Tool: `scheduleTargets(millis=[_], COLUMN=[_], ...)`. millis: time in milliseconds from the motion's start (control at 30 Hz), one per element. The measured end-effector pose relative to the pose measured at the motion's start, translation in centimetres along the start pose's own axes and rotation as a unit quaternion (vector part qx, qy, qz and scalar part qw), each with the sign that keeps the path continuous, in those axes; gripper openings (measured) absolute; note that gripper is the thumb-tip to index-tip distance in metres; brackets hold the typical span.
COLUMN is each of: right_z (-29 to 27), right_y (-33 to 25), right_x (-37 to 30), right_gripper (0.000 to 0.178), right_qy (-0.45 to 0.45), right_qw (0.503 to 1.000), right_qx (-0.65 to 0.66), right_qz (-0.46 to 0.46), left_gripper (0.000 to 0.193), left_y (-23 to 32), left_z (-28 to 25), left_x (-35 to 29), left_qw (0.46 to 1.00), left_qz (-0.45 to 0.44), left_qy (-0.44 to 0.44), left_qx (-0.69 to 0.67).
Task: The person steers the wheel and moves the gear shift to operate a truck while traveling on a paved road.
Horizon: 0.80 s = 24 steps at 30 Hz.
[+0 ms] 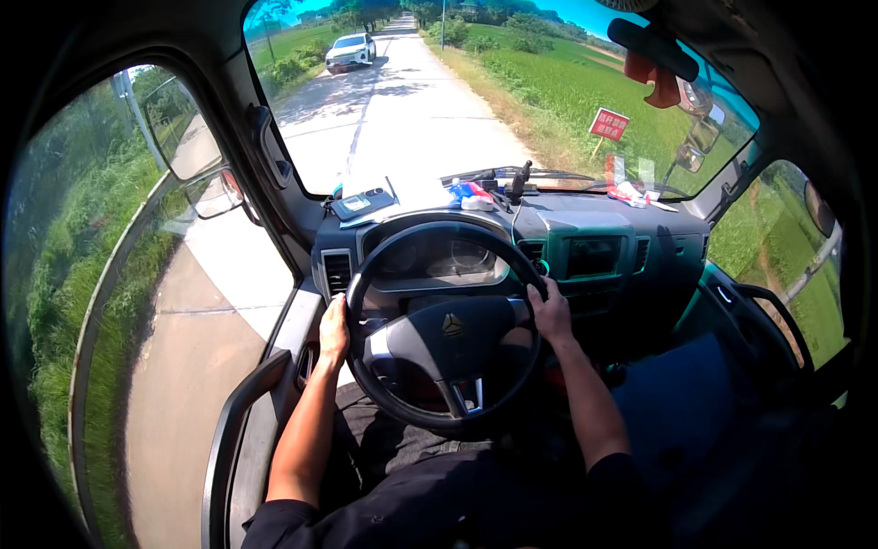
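A large black steering wheel fills the middle of the view, in front of my lap. My left hand is closed round the left side of its rim. On the upper right of the rim, my right hand is wrapped with the thumb up. Both forearms reach forward from dark short sleeves. Behind the wheel, the instrument cluster shows partly through the gap above the hub. The fingertips of both hands are mostly hidden by the rim.
Through the windshield runs a pale concrete road, with a white car on its left side. A red sign stands in the grass at right. A phone and a blue-red packet lie on the dashboard. Side mirrors flank the cab.
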State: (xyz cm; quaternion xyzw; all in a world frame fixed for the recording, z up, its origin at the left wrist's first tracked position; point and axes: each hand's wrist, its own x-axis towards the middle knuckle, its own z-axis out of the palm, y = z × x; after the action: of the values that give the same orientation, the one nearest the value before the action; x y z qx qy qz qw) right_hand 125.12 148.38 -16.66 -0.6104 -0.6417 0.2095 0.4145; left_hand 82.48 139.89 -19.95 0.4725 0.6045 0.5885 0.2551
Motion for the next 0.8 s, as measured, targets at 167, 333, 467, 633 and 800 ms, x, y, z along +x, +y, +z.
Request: scheduleTargets(millis=[167, 333, 467, 633, 800], right_z=[0.4, 0.4, 0.4, 0.4, 0.3], right_y=[1.3, 1.0, 2.4, 2.2, 1.6], right_x=[-0.4, -1.1, -1.8, -4.1, -6.4], right_gripper=[0.049, 0.046, 0.045, 0.045, 0.041], right_qy=[0.024, 0.012, 0.023, 0.025, 0.034], right_qw=[0.999, 0.998, 0.996, 0.986, 0.981], right_qx=[0.024, 0.048, 0.072, 0.15, 0.167], right_qz=[0.004, 0.031, 0.045, 0.065, 0.088], left_gripper=[0.05, 0.05, 0.048, 0.049, 0.05], left_y=[-1.8, -1.6, 2.1, 4.4, 5.1], left_z=[-0.3, -0.7, 0.5, 1.1, 1.5], left_x=[1.6, 2.3, 2.8, 4.8, 4.7], left_qw=[0.999, 0.998, 0.981, 0.966, 0.976], left_qz=[-0.031, -0.026, -0.006, -0.015, -0.047], left_qy=[-0.015, -0.018, -0.001, -0.035, -0.033], left_qx=[-0.012, 0.046, 0.192, 0.257, 0.211])
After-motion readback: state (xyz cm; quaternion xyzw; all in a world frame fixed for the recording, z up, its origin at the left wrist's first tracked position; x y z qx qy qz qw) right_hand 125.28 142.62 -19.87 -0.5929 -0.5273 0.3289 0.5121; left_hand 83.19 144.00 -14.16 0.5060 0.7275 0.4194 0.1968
